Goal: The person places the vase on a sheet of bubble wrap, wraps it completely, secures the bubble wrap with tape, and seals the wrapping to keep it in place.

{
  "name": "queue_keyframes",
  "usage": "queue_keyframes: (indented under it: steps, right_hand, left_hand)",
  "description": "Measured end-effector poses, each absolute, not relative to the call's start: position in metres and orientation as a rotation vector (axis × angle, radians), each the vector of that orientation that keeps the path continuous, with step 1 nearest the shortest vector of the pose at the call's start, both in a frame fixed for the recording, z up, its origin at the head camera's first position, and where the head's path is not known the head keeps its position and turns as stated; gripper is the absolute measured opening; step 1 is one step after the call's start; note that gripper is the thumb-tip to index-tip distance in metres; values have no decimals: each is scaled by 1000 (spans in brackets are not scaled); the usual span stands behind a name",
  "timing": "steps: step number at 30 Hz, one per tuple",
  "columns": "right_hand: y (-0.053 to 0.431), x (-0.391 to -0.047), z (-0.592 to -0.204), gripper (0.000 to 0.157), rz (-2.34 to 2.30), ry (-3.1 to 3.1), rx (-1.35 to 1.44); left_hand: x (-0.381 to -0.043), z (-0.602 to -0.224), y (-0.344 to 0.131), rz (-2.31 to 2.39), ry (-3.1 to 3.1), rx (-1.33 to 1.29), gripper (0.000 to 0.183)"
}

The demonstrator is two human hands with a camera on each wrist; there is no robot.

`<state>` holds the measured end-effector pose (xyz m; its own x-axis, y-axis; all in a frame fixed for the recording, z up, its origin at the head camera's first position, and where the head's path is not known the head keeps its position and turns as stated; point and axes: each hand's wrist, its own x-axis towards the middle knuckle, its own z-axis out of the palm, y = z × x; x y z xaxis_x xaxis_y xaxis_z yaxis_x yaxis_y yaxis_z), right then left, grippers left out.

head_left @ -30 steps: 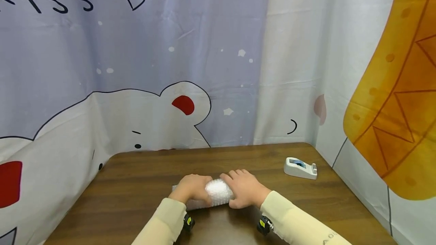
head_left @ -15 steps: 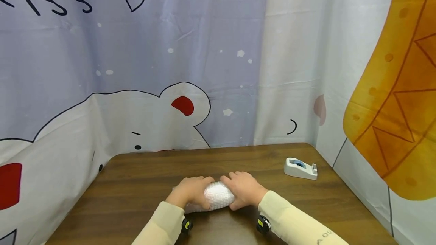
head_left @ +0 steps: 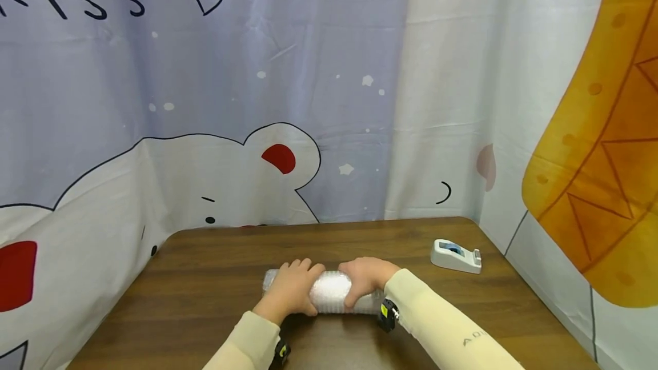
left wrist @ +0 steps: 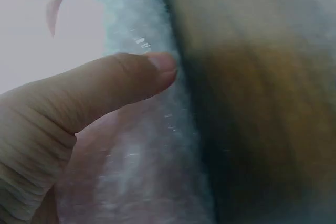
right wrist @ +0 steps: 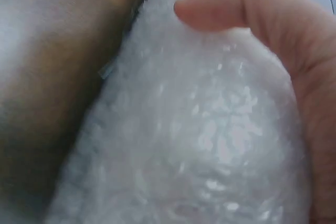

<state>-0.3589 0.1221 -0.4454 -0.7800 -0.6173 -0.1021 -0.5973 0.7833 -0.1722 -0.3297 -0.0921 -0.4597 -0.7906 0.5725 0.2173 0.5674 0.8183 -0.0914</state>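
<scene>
A roll of clear bubble wrap [head_left: 331,293] lies sideways at the near middle of the table. Over its left part sits my left hand [head_left: 291,289], thumb on the near side and fingers reaching over the top. My right hand [head_left: 366,278] grips the right part, its thumb pointing down the front and its other fingers hidden behind. In the left wrist view the thumb [left wrist: 121,85] presses on the wrap [left wrist: 152,161]. The right wrist view has the thumb [right wrist: 215,9] across the bubbly surface [right wrist: 184,114], and a small clear tab [right wrist: 106,71] sticks out from the near edge.
A white tape dispenser [head_left: 456,256] with blue-looking tape stands at the right rear of the brown wooden table [head_left: 216,256]. Printed curtains [head_left: 329,84] hang behind the table and along its sides.
My right hand has turned, its wrist now over the roll's right part. The roll lies straighter across the table, and both ends show more. My left fingers have spread and reach farther forward.
</scene>
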Motion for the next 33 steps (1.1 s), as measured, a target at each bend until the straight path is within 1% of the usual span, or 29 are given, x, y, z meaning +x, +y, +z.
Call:
queue_keyframes:
  steps: [3,6,15,19,24,28,33]
  right_hand:
    - [123,-362,-444,53,-270,2765,-924]
    - [125,-361,-442,56,-278,2772,-921]
    - [134,-350,-440,73,-42,2983,-1237]
    - [134,-344,-446,84,95,3084,-1311]
    - [132,-335,-452,92,237,3202,-1336]
    - [132,-334,-456,90,286,3259,-1346]
    - [132,-339,-460,80,234,3263,-1381]
  left_hand:
    - [-331,-464,-92,37,-2717,-872,80]
    - [-334,-466,-92,58,-2658,-876,74]
    - [-344,-463,-93,49,-2690,-845,66]
    - [-347,-458,-91,0,-2790,-833,61]
    - [-351,-452,-88,-67,-2922,-832,58]
    - [-354,-449,-86,-95,-3024,-837,60]
    - [-354,-449,-87,-131,-3083,-830,60]
